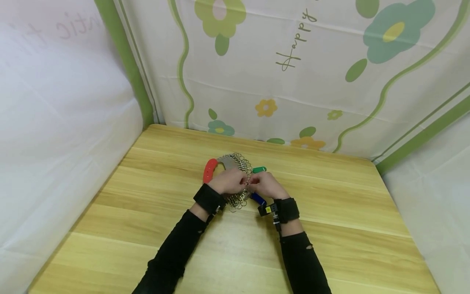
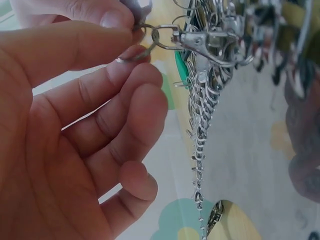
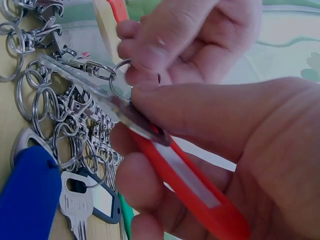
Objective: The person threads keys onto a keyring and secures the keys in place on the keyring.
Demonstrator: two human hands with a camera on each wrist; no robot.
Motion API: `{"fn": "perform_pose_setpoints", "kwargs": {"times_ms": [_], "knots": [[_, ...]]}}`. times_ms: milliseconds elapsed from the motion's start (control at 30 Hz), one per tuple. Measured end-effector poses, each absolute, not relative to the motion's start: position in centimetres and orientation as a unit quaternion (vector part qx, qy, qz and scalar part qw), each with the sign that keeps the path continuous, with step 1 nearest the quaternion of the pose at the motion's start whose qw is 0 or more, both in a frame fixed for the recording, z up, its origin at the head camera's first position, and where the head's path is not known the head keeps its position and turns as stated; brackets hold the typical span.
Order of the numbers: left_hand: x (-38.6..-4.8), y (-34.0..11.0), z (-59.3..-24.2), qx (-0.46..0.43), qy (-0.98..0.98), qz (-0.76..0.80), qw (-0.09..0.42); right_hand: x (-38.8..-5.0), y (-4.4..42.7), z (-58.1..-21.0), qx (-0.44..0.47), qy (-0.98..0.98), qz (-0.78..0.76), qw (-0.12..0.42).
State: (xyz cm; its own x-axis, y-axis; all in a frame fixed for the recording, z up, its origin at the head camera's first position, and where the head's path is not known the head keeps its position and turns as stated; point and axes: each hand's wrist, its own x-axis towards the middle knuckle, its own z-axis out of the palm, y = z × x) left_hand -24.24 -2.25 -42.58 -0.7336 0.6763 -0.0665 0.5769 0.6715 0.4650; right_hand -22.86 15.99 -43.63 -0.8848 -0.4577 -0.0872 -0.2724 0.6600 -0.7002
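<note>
A metal key carrier [image 1: 228,162] with a red handle [image 1: 210,170] lies on the table, its curved edge lined with swivel clasps and rings. At its right edge my left hand [image 1: 231,181] pinches a split key ring [image 3: 111,85] between thumb and forefinger. That ring hangs on a swivel clasp [image 2: 200,42] of the carrier. My right hand [image 1: 268,184] meets it there, holding a key [image 3: 90,87] with a red key tag [image 3: 227,220] against the ring. Fingers partly hide the key's head, so I cannot tell whether it is threaded on.
Beside the right hand are a blue key tag [image 1: 258,199] and a green key tag [image 1: 259,169]. A silver key [image 3: 76,200] and a dark grey tag [image 3: 107,206] hang among the rings. Fabric walls [image 1: 235,81] surround the wooden table [image 1: 349,196].
</note>
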Motion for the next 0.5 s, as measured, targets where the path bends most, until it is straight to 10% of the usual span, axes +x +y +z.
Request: {"fn": "perform_pose_setpoints", "kwargs": {"times_ms": [500], "knots": [[-24.42,-2.58,-42.40,0.344,0.906,0.212,0.126,-23.10,16.10,-43.59,-0.196,0.906,-0.354,0.123]]}}
